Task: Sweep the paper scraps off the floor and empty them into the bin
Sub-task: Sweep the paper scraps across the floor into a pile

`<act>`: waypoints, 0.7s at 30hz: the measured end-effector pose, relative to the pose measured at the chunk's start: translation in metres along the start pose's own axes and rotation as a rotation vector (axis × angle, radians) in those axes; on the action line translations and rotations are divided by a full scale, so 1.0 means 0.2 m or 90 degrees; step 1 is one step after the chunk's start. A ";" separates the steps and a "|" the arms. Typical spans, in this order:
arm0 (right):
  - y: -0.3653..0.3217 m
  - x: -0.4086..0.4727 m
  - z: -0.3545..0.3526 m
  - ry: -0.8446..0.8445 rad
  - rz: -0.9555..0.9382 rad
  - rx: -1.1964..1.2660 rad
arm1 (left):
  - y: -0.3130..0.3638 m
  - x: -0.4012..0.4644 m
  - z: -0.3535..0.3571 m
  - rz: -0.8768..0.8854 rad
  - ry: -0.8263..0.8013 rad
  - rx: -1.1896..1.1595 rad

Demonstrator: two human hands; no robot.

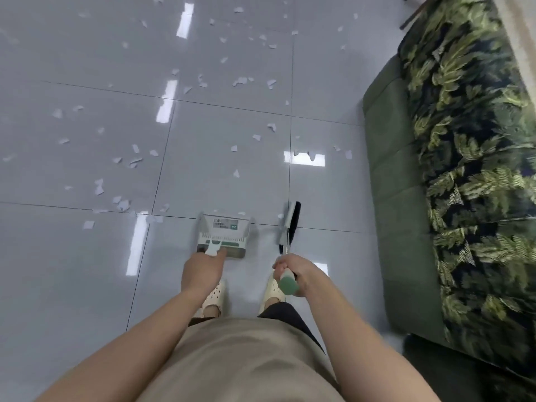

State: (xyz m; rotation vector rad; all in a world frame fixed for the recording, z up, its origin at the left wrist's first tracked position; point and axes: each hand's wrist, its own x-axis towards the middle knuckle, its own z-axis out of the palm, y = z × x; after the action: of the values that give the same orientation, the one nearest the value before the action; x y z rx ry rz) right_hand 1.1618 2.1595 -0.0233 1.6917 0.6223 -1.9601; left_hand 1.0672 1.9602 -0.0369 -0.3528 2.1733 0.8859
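Several white paper scraps (99,186) lie scattered over the glossy grey tiled floor (72,285), mostly ahead and to the left. My left hand (203,269) grips the handle of a white and green dustpan (224,235), which sits just in front of my feet with its mouth facing away from me. My right hand (295,271) grips the green-tipped handle of a broom (290,224); its dark bristle head points forward, to the right of the dustpan. No bin is in view.
A green sofa (391,169) with a leaf-patterned throw (470,169) runs along the right side, close to the broom. My feet in pale perforated slippers (213,297) stand below the hands. Bright light reflections streak the tiles.
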 end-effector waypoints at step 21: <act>-0.69 -0.27 -0.28 -0.139 -0.075 0.295 | 0.33 -0.13 0.40 -0.034 0.195 -0.052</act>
State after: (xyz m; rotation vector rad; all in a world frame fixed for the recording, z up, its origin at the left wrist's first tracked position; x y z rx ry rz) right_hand 1.1264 2.3057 0.0269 1.6845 0.1985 -2.4756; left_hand 1.0962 2.0627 -0.0237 -0.6187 2.3962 0.9418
